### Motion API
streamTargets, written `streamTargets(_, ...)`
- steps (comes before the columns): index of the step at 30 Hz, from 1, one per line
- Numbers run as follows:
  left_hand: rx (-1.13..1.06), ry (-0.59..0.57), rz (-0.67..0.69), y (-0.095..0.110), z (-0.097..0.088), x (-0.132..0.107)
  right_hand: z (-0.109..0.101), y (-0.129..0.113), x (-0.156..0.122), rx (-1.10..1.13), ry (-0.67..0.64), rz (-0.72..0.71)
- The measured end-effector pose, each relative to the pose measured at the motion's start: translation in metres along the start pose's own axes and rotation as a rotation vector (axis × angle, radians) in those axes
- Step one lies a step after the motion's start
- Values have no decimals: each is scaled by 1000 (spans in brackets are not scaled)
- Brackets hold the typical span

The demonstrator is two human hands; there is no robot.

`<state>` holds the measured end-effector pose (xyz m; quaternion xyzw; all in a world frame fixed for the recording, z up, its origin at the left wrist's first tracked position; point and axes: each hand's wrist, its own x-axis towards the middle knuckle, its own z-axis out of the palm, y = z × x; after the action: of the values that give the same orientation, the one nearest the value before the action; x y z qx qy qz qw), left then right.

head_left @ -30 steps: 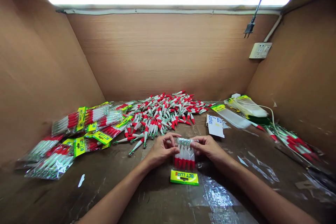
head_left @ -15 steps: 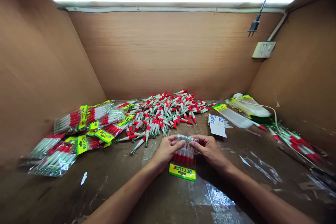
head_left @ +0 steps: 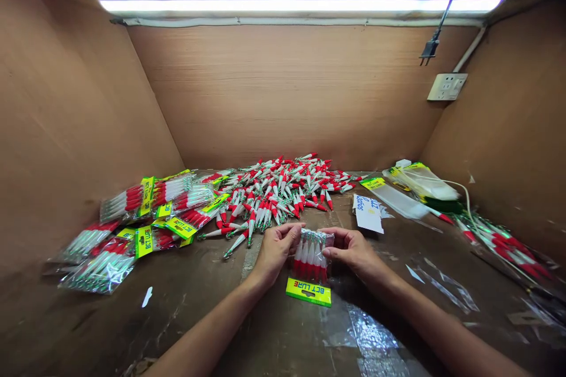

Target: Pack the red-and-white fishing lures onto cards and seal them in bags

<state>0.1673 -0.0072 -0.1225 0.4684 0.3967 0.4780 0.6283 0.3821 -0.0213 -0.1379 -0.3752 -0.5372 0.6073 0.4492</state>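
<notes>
A clear packet of fishing lures is between my hands in the middle of the table, its yellow-green BCT LURE header upside down towards me. Several lures lie side by side in it, white bodies with red ends near the header and green hooks at the far end. My left hand pinches the far left corner with thumb and fingers. My right hand grips the right edge, thumb on top of the plastic. Beyond them spreads a heap of loose red-and-white lures.
Filled lure packets are piled at the left. At the right lie flat clear bags, a handwritten card, more lures and plastic scraps. A plug hangs near a wall socket under the light tube.
My thumbs have moved off the packet's far end to its sides, so more of the lures shows. The camera view has tilted up slightly.
</notes>
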Motion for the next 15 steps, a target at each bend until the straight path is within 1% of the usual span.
streamTargets(2,-23,36,11,-1,0,0,3,-1,0,-18,27,3)
streamTargets(4,-54,62,14,-1,1,-2,5,-3,-1,-41,87,8)
streamTargets(7,-99,91,17,-3,5,-4,9,-4,-2,-124,192,-47)
streamTargets(10,-157,110,15,-5,7,-4,12,-6,-2,-180,241,-104)
streamTargets(15,-245,116,22,-4,8,-1,18,-8,-3,-159,302,-118)
